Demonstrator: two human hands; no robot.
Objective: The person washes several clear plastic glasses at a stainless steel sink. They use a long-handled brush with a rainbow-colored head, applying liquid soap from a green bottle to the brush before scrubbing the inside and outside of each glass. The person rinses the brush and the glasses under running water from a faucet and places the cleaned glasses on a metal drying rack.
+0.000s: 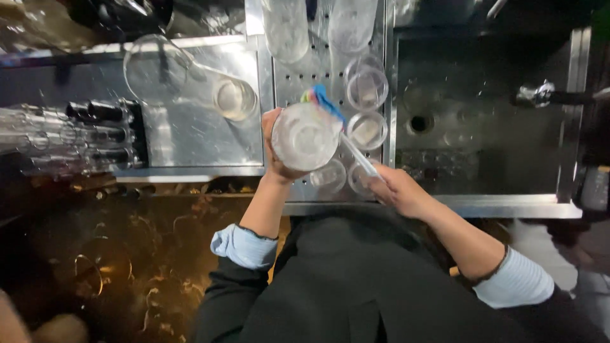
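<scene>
My left hand (274, 159) grips a clear glass (305, 136) by its side, held over the perforated steel drain board (298, 79). My right hand (395, 188) holds the clear handle of a brush (356, 155); its blue and multicoloured head (321, 100) rests at the glass's far rim. Just beyond the held glass, several empty clear glasses (366, 87) stand upright on the drain board, and another small glass (329, 176) sits just below it.
A steel sink (483, 114) with a drain hole lies to the right, a tap (540, 95) at its far edge. A big clear pitcher (190, 82) lies on the steel counter to the left. Dark bottles (101, 133) sit in a rack at left.
</scene>
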